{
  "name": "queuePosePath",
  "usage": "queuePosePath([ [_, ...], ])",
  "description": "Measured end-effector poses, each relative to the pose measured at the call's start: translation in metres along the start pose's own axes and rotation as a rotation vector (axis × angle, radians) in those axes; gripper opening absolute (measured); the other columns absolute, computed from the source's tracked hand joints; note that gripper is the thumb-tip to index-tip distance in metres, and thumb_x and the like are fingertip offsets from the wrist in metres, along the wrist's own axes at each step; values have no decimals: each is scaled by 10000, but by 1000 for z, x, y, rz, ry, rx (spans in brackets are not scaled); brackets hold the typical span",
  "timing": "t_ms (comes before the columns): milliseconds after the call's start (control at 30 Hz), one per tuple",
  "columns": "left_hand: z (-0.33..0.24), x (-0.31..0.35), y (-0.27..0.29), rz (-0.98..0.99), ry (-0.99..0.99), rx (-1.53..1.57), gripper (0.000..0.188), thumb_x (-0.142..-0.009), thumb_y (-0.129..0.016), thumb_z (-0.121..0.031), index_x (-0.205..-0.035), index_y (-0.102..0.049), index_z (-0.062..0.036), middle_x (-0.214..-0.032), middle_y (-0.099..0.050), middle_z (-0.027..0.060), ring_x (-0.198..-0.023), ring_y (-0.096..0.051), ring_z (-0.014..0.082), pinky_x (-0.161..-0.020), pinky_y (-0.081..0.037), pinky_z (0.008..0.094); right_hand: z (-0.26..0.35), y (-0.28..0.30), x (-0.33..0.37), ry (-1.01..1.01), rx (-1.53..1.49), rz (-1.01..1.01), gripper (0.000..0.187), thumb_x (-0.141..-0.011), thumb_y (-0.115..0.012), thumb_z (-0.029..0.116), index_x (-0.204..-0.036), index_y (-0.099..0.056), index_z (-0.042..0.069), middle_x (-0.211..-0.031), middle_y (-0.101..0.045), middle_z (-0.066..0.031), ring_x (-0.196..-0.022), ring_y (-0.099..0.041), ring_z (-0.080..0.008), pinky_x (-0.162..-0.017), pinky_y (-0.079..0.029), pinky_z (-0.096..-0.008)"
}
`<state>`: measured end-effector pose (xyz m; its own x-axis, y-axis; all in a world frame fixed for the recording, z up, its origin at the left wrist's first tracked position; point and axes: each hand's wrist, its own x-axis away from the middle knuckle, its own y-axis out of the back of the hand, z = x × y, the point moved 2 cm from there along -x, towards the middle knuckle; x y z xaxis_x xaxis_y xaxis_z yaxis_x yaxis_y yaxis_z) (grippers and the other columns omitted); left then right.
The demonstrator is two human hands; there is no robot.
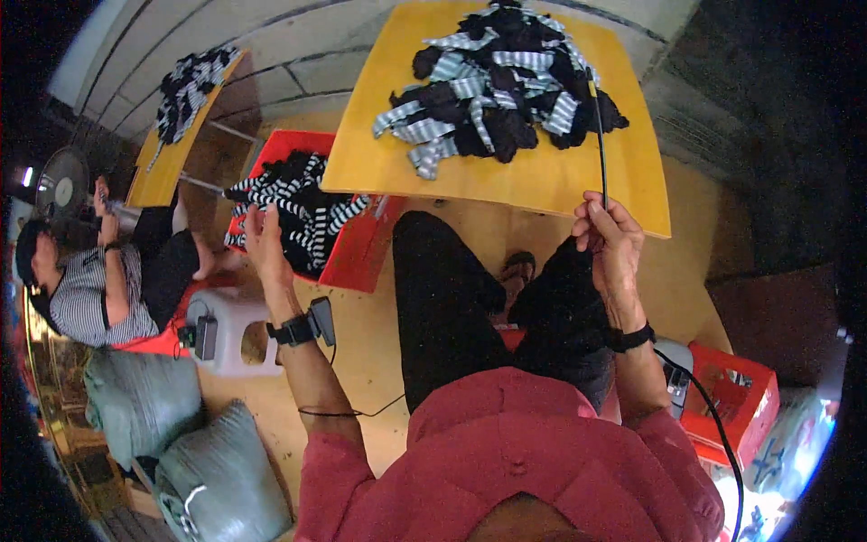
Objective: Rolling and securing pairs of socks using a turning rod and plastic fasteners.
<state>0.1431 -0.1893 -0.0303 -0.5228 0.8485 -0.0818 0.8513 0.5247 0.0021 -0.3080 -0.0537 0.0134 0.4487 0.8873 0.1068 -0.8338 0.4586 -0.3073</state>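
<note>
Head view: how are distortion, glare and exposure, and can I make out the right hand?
In the head view, fisheye distortion bows the front edge of the yellow table; in the same head view, glare washes out part of the lower right, while the far right sinks into grainy darkness; also in the head view, the right hand and thin black rod read clearly.

Left hand (268, 253): held out to the left, fingers pointed away from the body, slightly bent, palm partly turned inward.
Left forearm (318, 384): extended forward, angled outward.
Right hand (619, 244): raised in front of the right thigh, thumb and fingertips pinched together.
Right forearm (639, 379): reached forward, elbow kept bent.
Legs (452, 307): bent, knees parted.
</note>
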Motion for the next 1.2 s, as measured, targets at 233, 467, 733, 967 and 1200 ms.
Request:
queuePosePath([
  [233,-16,82,-96,383,-87,36,140,-786,-646,-43,-914,-649,12,-853,-652,50,-786,-592,103,-735,-475,234,-22,52,-31,77,-10,-148,193,-885,-543,130,-1002,-582,-18,-771,-602,-47,-585,-548,-93,-466,-406,-194],
  [467,-17,119,-186,391,-449,-226,242,-716,-705,-127,-905,-603,-15,-877,-627,93,-814,-596,215,-710,-462,333,-23,43,-43,257,171,-223,225,-877,-562,169,-993,-584,-23,-737,-581,-36,-581,-531,-80,-451,-393,-200],
  [733,-21,115,-205,259,-785,-718,173,-659,-681,-106,-795,-586,-57,-854,-588,117,-813,-530,340,-710,-413,447,-22,49,-65,236,263,-220,209,-879,-557,158,-1010,-596,-1,-705,-559,-8,-551,-487,-59,-472,-378,-193],
  [967,-25,88,-217,409,-407,-337,119,-671,-663,-43,-766,-599,-13,-677,-607,106,-556,-568,234,-510,-437,349,-31,53,-70,306,349,-184,201,-883,-546,148,-1007,-585,-5,-658,-525,6,-527,-462,-58,-464,-370,-198],
  [1200,-115,90,-224,640,191,489,128,-764,-581,12,-883,-535,12,-832,-611,136,-680,-636,270,-593,-543,348,-27,52,-68,324,377,-201,212,-883,-544,144,-1013,-577,-21,-646,-507,7,-533,-456,-57,-461,-362,-201],
])
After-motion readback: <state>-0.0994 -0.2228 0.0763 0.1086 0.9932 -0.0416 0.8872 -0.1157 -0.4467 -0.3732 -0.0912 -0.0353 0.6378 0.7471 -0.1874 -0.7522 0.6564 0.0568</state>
